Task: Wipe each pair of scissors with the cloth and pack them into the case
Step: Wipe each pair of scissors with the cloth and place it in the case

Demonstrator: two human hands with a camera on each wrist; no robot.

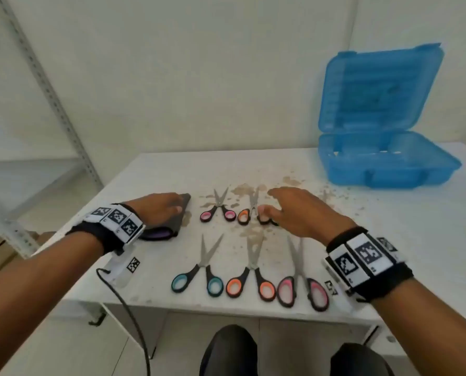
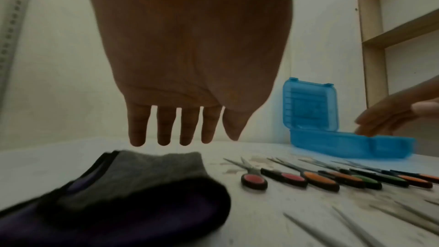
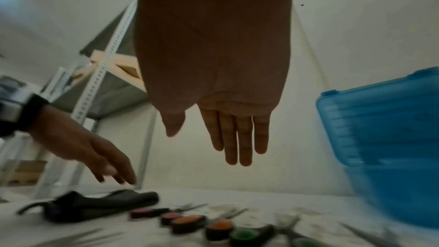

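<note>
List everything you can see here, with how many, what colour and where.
large scissors: three, teal, orange, pink, front row
small scissors: at least three, pink, orange, green, back row
cloth: one, grey and purple, folded, back left
case: one, blue, open, back right
table: one, white, stained
metal rack: one, white, left
left grip: one hand, open, above cloth
right grip: one hand, open, over back row
</note>
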